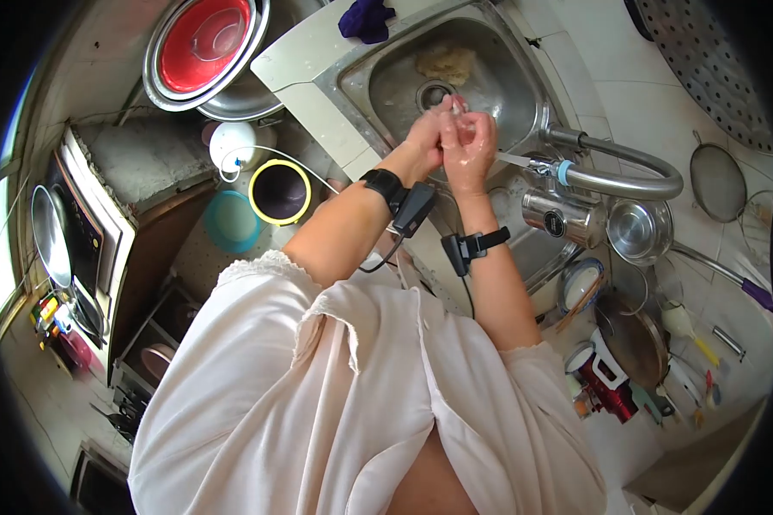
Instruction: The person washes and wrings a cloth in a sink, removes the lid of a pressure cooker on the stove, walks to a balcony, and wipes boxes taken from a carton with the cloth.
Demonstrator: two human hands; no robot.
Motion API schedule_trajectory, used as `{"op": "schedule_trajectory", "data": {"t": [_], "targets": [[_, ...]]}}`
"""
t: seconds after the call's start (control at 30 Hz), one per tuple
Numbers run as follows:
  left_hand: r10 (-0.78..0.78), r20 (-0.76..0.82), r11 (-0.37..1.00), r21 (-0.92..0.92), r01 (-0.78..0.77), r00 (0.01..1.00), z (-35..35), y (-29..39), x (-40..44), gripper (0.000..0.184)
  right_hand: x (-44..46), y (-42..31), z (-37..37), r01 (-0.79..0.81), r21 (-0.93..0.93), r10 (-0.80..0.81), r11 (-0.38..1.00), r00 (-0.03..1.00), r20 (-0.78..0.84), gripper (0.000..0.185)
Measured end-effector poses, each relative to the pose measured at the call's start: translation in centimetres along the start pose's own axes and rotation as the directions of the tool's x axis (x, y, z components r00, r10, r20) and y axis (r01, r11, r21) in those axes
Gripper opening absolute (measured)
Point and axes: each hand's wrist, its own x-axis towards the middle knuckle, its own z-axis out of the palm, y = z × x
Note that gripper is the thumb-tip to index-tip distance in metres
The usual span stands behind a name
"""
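Note:
Over the steel sink basin [386, 99], my left hand [427, 137] and my right hand [470, 153] touch each other, both wet. The fingers of my right hand are curled in near the left fingertips; what they close on, if anything, is hidden. Motion blurs my left fingers, so their pose is unclear. A thin stream of water from the curved faucet [627, 183] reaches my right hand. Beyond the hands lie the drain [435, 93] and a yellowish, crumpled piece [445, 63] like a sponge or cloth.
A purple cloth [366, 21] lies on the counter's far edge. Left are a red bowl [204, 43] in metal basins and a yellow-rimmed pot [280, 192]. Right of the sink stand a steel cup [562, 218], a small steel pan [637, 230] and a red-handled item [608, 388].

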Motion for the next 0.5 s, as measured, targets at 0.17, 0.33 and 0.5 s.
{"op": "schedule_trajectory", "data": {"t": [0.17,0.33,0.5], "targets": [[0.154,-0.402,0.946,0.325,-0.016,0.903,1.4,-0.7,1.7,0.035,0.2,0.2,1.6,-0.584,0.751,0.767,0.309,0.62,0.165,0.031],[0.279,-0.395,0.716,0.693,0.083,0.875,2.6,-1.4,1.3,0.026,-0.7,2.8,0.8,-0.689,0.725,0.864,-0.001,0.365,0.348,0.036],[0.413,-0.108,0.065,0.994,0.089,0.904,4.1,-2.9,1.3,0.025,-0.7,2.9,-1.4,-0.678,0.637,0.726,-0.367,0.22,0.652,0.031]]}}
